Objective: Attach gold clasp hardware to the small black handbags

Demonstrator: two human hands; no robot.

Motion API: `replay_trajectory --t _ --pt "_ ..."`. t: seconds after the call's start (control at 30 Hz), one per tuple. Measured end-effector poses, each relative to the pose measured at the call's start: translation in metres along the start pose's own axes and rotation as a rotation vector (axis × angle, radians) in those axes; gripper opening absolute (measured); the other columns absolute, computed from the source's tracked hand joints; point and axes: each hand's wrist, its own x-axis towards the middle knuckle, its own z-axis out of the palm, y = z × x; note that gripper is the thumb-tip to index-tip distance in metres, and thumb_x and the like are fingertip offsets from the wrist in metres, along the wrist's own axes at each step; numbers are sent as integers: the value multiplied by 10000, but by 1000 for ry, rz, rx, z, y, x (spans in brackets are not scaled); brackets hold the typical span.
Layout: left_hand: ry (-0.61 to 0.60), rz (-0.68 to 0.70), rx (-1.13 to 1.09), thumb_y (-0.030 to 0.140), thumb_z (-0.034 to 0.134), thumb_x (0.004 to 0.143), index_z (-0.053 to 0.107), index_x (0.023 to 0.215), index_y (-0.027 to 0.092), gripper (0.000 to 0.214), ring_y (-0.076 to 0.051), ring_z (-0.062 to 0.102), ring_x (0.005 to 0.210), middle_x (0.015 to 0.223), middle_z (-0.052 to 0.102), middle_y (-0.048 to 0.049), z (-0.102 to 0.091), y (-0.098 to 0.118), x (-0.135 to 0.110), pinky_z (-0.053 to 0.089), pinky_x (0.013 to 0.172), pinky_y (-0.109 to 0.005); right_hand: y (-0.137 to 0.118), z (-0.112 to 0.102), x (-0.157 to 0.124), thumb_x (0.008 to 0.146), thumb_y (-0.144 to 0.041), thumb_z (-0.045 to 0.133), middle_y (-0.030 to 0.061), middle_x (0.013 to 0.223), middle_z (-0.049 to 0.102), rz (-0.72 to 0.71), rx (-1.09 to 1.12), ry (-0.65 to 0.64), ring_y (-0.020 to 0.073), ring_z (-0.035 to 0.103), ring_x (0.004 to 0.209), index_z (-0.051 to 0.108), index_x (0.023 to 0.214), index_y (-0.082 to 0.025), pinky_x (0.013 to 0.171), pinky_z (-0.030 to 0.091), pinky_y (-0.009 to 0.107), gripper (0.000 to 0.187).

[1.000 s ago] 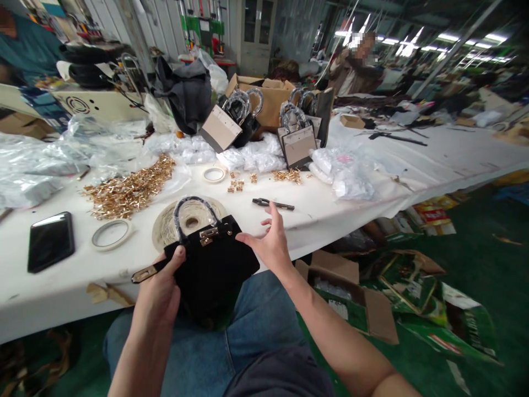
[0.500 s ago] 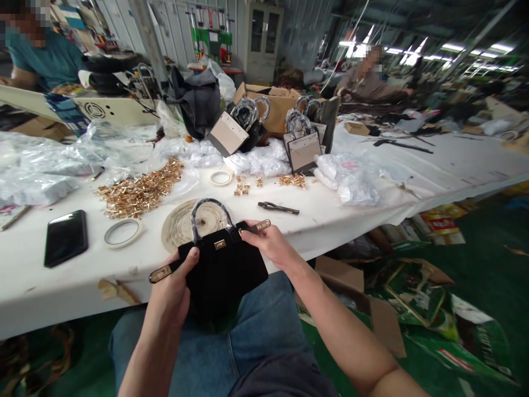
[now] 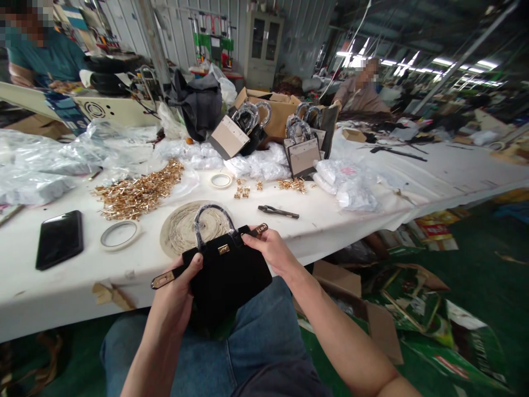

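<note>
A small black handbag [image 3: 229, 278] is held at the table's front edge, above my lap. Its arched handle [image 3: 212, 212] is wrapped in clear film, and a gold clasp [image 3: 223, 250] sits on its front. My left hand [image 3: 184, 284] grips the upper left corner, thumb on the front, with a strap end bearing a gold plate [image 3: 163, 279] sticking out beside it. On the upper right corner my right hand [image 3: 270, 248] pinches the bag near the other gold-plated strap end [image 3: 260, 229]. Behind the handle lies a coiled roll of pale strip [image 3: 176, 231].
Gold metal fittings [image 3: 138, 190] lie heaped at left, near a phone [image 3: 60, 240] and a tape roll [image 3: 119, 236]. A dark pliers-like tool [image 3: 279, 212] rests right of the coil. Farther back are plastic-wrapped packs [image 3: 347, 182] and more bags [image 3: 303, 154]. Two people sit beyond.
The handbag and both hands have shifted slightly right and down in view, with the same grip. The person at the far right has changed posture.
</note>
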Motion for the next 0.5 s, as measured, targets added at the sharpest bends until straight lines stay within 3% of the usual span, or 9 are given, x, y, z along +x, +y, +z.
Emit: replay_trajectory --t 0.13,0.27,0.5 --pt "-49 -15 -14 480 1037 757 859 1270 181 621 -352 804 1195 1246 862 -131 -4 3 -3 675 1013 -394 -6 4 -6 858 -551 934 22 905 739 -15 -5 11 194 654 883 768 899 -187 849 533 298 402" --pt "-94 -9 12 473 1017 801 852 1284 170 594 -332 801 1190 1237 862 -132 -12 3 -10 678 945 -337 -7 6 -7 858 -532 932 26 931 772 -94 -93 47 195 663 858 837 983 -176 808 526 297 389" --pt "16 49 70 456 1050 752 869 1251 165 605 -316 818 1087 1149 877 -125 -20 -6 -15 672 943 -365 -8 21 -15 956 -365 824 65 946 830 -270 -357 154 257 761 894 883 1025 -186 818 596 335 201"
